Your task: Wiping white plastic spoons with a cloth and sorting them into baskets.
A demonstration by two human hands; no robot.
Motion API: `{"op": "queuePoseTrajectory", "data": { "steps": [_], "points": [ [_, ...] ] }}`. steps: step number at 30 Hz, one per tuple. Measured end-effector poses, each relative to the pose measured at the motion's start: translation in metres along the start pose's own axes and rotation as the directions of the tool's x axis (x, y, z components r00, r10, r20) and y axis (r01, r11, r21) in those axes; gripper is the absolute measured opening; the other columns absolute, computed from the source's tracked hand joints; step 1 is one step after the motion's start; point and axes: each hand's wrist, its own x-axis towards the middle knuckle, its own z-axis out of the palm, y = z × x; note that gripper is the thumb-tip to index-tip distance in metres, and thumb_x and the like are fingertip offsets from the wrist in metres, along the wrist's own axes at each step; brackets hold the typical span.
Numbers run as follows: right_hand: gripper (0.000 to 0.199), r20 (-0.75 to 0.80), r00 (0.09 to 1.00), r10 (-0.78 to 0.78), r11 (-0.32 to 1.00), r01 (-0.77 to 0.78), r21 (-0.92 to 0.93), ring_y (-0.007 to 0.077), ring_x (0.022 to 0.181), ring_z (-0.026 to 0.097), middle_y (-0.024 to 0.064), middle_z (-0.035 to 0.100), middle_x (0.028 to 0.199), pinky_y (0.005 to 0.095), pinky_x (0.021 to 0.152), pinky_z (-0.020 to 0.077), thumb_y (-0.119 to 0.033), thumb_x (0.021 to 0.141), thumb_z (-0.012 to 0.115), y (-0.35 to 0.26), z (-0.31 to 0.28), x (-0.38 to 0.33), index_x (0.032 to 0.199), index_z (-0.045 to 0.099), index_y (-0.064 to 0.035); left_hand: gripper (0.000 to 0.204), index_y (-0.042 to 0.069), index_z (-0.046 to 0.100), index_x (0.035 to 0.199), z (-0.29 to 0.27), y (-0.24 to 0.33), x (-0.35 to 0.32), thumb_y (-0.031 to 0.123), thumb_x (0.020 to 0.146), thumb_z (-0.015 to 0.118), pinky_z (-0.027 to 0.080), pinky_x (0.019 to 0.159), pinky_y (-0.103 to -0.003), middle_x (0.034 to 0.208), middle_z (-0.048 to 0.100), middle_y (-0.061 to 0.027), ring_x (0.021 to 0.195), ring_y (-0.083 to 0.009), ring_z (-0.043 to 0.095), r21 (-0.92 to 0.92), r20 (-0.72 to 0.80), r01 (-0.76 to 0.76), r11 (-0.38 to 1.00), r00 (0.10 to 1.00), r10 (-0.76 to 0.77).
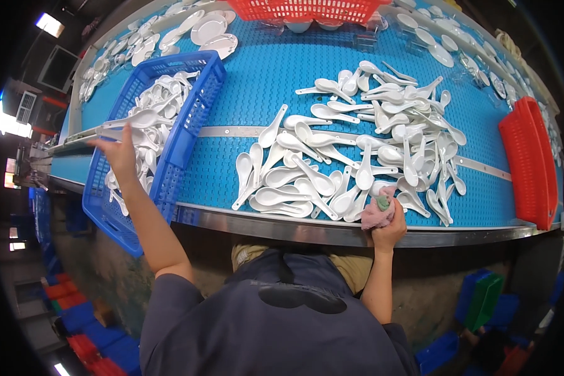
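Observation:
My left hand (120,153) is over the left side of a blue plastic basket (197,100), thumb and forefinger spread apart. Just beyond its fingertips are white soup spoons (139,119), and more spoons are piled inside the basket. At the belt's near edge my right hand (388,230) is closed round a crumpled pink cloth (377,216) with a green patch. The cloth touches the near side of a large loose heap of white ceramic spoons (351,150) on the blue conveyor belt (244,69).
A red basket (529,166) stands at the belt's right end; another red basket (307,9) is at the far side. White plates (210,28) and small dishes line the far ledge. A metal rail (282,229) edges the belt nearest me. Coloured crates (482,301) are on the floor.

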Motion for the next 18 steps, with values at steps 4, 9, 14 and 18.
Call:
{"op": "queuePoseTrajectory", "data": {
  "steps": [4, 9, 14, 18],
  "points": [
    [0.048, -0.012, 1.000, 0.001, 1.000, -0.001, -0.018, 0.0280, 0.080, 0.062, 0.0140, 0.063, 0.090, 0.0326, 0.070, 0.0487, -0.017, 0.059, 0.077, 0.007, 0.000, -0.003, 0.098, 0.057, -0.0005, 0.068, -0.006, 0.032, 0.127, 0.044, 0.067, -0.067, 0.020, 0.075, 0.068, 0.034, 0.097, -0.036, 0.122, 0.043, -0.0242, 0.116, -0.0295, 0.042, 0.076, 0.316, -0.118, 0.990, 0.944, 0.089],
    [0.046, -0.020, 1.000, -0.017, 1.000, 0.016, -0.021, 0.0328, 0.075, 0.061, 0.0171, 0.062, 0.086, 0.0347, 0.065, 0.0491, -0.019, 0.060, 0.074, 0.009, 0.003, -0.002, 0.099, 0.058, 0.0001, 0.054, 0.006, 0.048, 0.121, 0.149, 0.131, -0.216, 0.015, 0.072, 0.068, 0.034, 0.098, -0.036, 0.125, 0.046, -0.0155, 0.115, -0.0301, 0.044, -0.522, 0.838, -0.242, 0.818, 0.034, 0.545],
    [0.042, -0.027, 0.999, -0.028, 0.999, 0.027, -0.025, 0.0314, 0.075, 0.061, 0.0143, 0.062, 0.086, 0.0344, 0.065, 0.0491, -0.018, 0.061, 0.073, 0.003, 0.002, 0.000, 0.096, 0.058, -0.0008, 0.045, 0.006, 0.052, 0.117, 0.201, 0.154, -0.234, 0.012, 0.073, 0.060, 0.045, 0.085, -0.034, 0.106, 0.059, -0.0165, 0.098, -0.0288, 0.057, -0.316, 0.947, -0.287, 0.904, -0.156, 0.282],
    [0.040, -0.045, 0.999, -0.019, 0.999, 0.018, -0.027, 0.0300, 0.076, 0.061, 0.0126, 0.063, 0.087, 0.0336, 0.066, 0.0491, -0.018, 0.062, 0.073, 0.003, -0.001, 0.002, 0.095, 0.058, -0.0016, 0.038, -0.003, 0.051, 0.113, 0.199, 0.155, -0.211, 0.004, 0.076, 0.048, 0.052, 0.073, -0.035, 0.094, 0.061, -0.0183, 0.085, -0.0268, 0.062, 0.020, 0.996, 0.374, 0.927, -0.088, 0.014]
  ]
}}
